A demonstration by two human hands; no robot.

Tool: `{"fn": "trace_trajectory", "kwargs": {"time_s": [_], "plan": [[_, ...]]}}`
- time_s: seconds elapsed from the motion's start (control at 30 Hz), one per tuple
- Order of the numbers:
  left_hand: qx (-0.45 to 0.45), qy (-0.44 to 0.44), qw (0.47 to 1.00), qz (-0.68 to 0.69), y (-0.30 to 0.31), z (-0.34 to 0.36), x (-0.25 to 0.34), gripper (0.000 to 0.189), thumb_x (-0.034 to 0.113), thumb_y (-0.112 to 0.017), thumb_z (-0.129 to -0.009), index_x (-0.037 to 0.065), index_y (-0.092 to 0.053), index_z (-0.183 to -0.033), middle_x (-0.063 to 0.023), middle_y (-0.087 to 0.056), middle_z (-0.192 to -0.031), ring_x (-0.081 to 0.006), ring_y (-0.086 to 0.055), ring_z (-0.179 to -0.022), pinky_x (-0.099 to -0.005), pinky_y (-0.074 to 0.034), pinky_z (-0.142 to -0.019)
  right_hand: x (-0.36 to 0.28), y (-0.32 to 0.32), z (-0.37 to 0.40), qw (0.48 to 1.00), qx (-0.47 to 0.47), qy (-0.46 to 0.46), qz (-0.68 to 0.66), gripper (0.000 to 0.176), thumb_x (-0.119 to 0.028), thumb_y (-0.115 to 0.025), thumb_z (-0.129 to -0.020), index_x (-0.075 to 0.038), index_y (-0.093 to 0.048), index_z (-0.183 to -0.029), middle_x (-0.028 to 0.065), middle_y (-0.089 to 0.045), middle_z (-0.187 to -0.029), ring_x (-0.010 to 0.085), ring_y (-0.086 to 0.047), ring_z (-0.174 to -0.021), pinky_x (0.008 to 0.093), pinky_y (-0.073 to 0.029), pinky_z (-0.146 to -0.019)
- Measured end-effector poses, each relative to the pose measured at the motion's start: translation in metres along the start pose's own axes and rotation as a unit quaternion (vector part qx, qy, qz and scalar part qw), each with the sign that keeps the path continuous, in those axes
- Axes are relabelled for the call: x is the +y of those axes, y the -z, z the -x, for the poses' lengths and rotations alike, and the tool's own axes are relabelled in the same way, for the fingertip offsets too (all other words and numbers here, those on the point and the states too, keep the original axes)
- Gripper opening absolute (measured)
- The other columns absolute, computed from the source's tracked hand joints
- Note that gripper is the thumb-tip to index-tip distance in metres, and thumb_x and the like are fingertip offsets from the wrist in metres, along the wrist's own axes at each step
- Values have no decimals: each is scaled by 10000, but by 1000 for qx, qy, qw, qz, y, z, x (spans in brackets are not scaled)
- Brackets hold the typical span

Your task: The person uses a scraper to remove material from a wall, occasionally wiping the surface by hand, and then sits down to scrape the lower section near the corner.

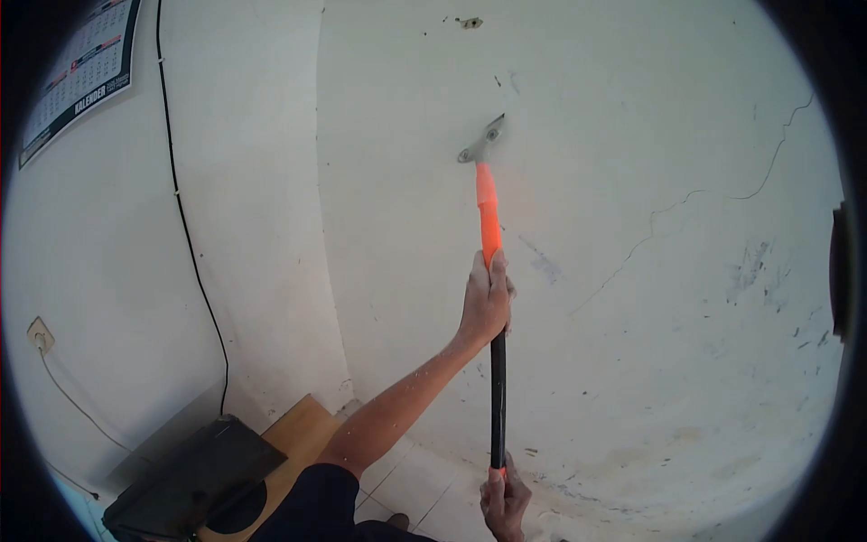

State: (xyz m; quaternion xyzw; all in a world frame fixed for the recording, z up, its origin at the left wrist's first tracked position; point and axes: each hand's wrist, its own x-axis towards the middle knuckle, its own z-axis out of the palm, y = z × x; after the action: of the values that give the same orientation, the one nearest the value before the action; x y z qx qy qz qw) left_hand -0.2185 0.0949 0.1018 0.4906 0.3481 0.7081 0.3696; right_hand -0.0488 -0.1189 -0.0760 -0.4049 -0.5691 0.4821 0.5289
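Hammer (pixel 492 235) against wall (pixel 632 135), tight grip of left hand (pixel 488 303) mid-handle, right hand (pixel 504 501) at end.

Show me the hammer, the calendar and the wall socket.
Hammer (pixel 498 388): head view, its black handle.
Calendar (pixel 81 72): head view, its printed grid.
Socket (pixel 40 335): head view, its faceplate.

Hammer (pixel 489 226) upright, head against wall (pixel 650 361); left hand (pixel 486 303) mid-handle, right hand (pixel 504 501) at handle's lower end; calendar (pixel 81 72) upper left, cable (pixel 185 235) running down beside it, box (pixel 199 474) lower left.
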Motion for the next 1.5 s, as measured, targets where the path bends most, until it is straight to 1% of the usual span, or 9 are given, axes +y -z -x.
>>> {"fn": "trace_trajectory", "kwargs": {"time_s": [0.03,0.07,0.13,0.2,0.47,0.77,1.0,1.17,1.5], "plan": [[6,8,1000,-1,0,1,2,411,465,-357,-1098,57,-415,-1109,-18,-442,-606,-114,-392,-312,-292,-367,-280,0,-3,2,999,24,33,34,282,-228,-556,-1069,36,-516,-1162,-36,-478,-632,47,-443,-526,242,-356,-479],[12,17,1000,-2,1,2,4,403,458,-355,-1101,59,-414,-1109,-17,-439,-608,-113,-386,-310,-291,-366,-279,-2,-7,5,994,49,65,67,288,-250,-562,-1070,-49,-585,-865,-28,-479,-610,65,-429,-531,269,-353,-491],[11,20,1000,-1,6,-4,5,400,451,-352,-1104,56,-414,-1115,-9,-431,-605,-109,-380,-308,-286,-362,-277,-9,-13,6,990,52,66,113,307,-277,-538,-1077,-37,-616,-903,-13,-461,-599,76,-429,-531,284,-353,-492],[3,16,1000,-11,10,-6,7,402,446,-355,-1104,49,-422,-1109,-4,-427,-602,-106,-378,-309,-284,-361,-276,6,-17,4,999,3,-14,35,531,-221,-540,-1073,118,-437,-1468,-39,-484,-640,35,-465,-515,221,-364,-466],[35,-5,998,-50,3,9,-37,410,441,-347,-1105,42,-436,-1078,-6,-435,-600,-106,-396,-330,-285,-367,-290,63,15,-10,999,-5,-11,43,504,-187,-569,-1049,100,-472,-1452,-23,-522,-648,42,-507,-582,230,-424,-524],[76,-51,994,-61,24,-61,32,424,439,-343,-1103,27,-429,-1060,-14,-450,-606,-117,-405,-331,-295,-378,-294,-29,-20,-64,997,-50,0,52,533,-219,-529,-1073,87,-424,-1498,-31,-488,-679,37,-473,-557,224,-392,-500],[51,-15,996,-71,26,-35,0,464,496,-349,-1089,38,-425,-1067,-21,-452,-608,-128,-399,-328,-298,-377,-296,13,-11,-39,999,-46,-11,4,560,-234,-548,-1075,103,-409,-1500,-38,-465,-674,31,-454,-534,221,-372,-469],[68,-46,996,-32,39,-84,53,470,499,-381,-1080,32,-431,-1057,-26,-460,-615,-131,-414,-338,-305,-385,-301,-66,-35,-77,997,-55,-21,45,535,-206,-552,-1061,75,-436,-1502,-27,-514,-689,44,-503,-589,229,-421,-534],[85,-28,992,-91,40,-43,14,417,464,-389,-1089,52,-454,-1071,-19,-485,-643,-113,-433,-368,-297,-391,-302,-13,-45,-44,998,-38,-20,35,523,-203,-539,-1066,90,-433,-1487,-17,-503,-680,49,-493,-563,230,-410,-507]]}}
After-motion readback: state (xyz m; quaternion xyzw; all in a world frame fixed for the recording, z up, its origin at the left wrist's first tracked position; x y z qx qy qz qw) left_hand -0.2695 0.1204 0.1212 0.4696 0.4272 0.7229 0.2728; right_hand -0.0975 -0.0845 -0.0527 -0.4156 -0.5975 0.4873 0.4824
